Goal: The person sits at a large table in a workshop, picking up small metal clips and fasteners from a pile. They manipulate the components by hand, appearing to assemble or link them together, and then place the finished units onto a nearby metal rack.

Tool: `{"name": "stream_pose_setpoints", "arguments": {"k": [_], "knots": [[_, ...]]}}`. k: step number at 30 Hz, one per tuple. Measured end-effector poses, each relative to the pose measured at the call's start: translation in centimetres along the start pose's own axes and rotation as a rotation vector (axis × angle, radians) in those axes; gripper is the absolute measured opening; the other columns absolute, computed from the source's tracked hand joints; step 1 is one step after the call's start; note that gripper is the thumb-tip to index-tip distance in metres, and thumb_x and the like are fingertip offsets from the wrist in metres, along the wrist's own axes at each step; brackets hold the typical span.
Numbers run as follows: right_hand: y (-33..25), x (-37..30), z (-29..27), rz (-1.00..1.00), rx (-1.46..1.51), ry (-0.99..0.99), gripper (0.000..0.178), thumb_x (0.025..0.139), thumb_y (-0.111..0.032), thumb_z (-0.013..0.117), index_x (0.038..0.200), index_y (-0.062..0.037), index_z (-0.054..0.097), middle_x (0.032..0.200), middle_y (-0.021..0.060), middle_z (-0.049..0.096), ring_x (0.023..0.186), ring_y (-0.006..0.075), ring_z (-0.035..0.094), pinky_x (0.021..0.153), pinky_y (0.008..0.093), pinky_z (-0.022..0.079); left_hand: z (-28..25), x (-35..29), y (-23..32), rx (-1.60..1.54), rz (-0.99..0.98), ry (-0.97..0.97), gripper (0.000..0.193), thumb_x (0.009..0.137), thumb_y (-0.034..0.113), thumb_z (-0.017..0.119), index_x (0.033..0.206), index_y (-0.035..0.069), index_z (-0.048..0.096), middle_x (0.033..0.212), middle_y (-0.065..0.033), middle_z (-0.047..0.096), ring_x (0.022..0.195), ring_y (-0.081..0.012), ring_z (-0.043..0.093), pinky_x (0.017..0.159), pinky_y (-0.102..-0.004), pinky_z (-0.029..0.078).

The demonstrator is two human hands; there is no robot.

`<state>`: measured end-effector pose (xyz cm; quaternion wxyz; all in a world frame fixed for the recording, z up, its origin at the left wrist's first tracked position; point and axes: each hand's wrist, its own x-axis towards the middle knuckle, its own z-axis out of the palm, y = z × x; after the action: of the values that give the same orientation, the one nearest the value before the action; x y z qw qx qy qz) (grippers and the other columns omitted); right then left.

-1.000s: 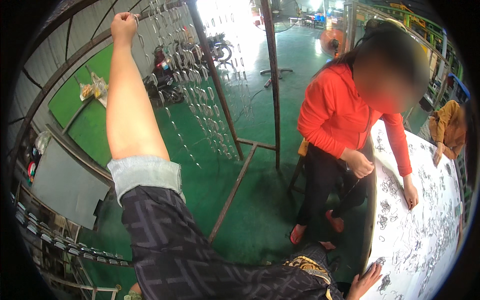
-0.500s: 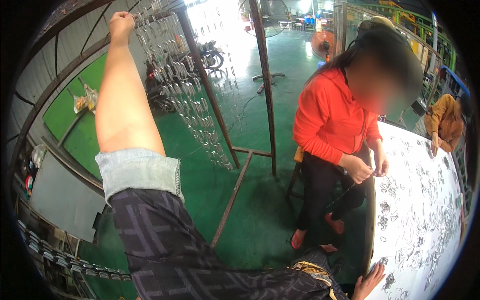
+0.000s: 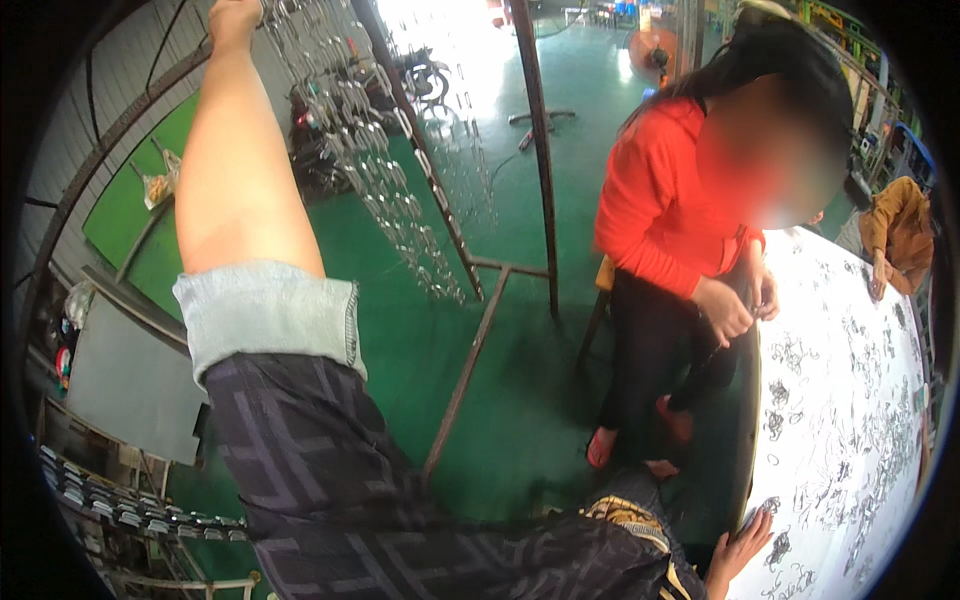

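My left hand (image 3: pixel 236 16) is raised at the upper left, partly cut off by the frame's top edge. Its fingers look curled closed beside the top of several hanging strands of small silvery metal links (image 3: pixel 375 170); whatever is in them is hidden. Low on the right, my right hand (image 3: pixel 742 550) rests with fingers stretched out on the near edge of a white table (image 3: pixel 800 400). Small tangled clumps of dark wire-like pieces (image 3: pixel 780 545) lie next to its fingertips, with many more scattered over the tabletop.
A person in a red jacket (image 3: pixel 660 200) sits at the table, fingers together at its edge. Another in brown (image 3: pixel 895 235) is at the far right. Dark metal rack posts (image 3: pixel 540 150) stand ahead, with a floor bar (image 3: pixel 465 390). More strung links (image 3: pixel 140 510) hang lower left.
My view has tilted down slightly, so my left hand sits higher and is partly cut off. My right hand stays on the table edge. The person in red leans a little further over.
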<state>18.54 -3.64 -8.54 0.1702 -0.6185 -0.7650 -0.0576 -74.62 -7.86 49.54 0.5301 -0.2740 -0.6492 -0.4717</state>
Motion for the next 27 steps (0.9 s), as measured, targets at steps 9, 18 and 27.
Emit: {"name": "stream_pose_setpoints", "arguments": {"k": [9,18,27], "knots": [[-0.8,0.5,-0.4,0.026,0.000,-0.015,0.084,0.066,0.001,0.064,0.144,-0.0020,0.034,0.147,0.0195,0.037,0.140,0.0369,0.030,0.117,0.0556,0.016,-6.2,-5.0,1.2,-0.007,-0.070,0.129,0.028,0.078,0.028,0.072,0.097,0.008,0.071,0.094,-0.0087,0.072,0.087,-0.0216,0.068,0.080,-0.0343,0.052],[-0.3,0.5,0.4,0.085,0.023,-0.018,0.086,0.065,0.003,0.066,0.145,-0.0058,0.034,0.148,0.0187,0.035,0.140,0.0363,0.030,0.117,0.0541,0.018,-10.6,-14.6,0.6,-0.497,-0.208,0.133,0.019,0.080,0.009,0.072,0.095,0.000,0.065,0.088,-0.0096,0.069,0.079,-0.0169,0.066,0.069,-0.0273,0.054],[-1.3,0.7,-0.4,0.099,0.143,0.026,0.081,0.068,-0.001,0.070,0.142,-0.0071,0.039,0.149,0.0192,0.033,0.140,0.0377,0.029,0.116,0.0529,0.021,-14.4,-47.9,1.1,-0.591,-0.664,0.360,0.021,0.091,0.015,0.067,0.101,0.000,0.056,0.099,-0.0089,0.060,0.090,-0.0180,0.058,0.076,-0.0325,0.057]]}}
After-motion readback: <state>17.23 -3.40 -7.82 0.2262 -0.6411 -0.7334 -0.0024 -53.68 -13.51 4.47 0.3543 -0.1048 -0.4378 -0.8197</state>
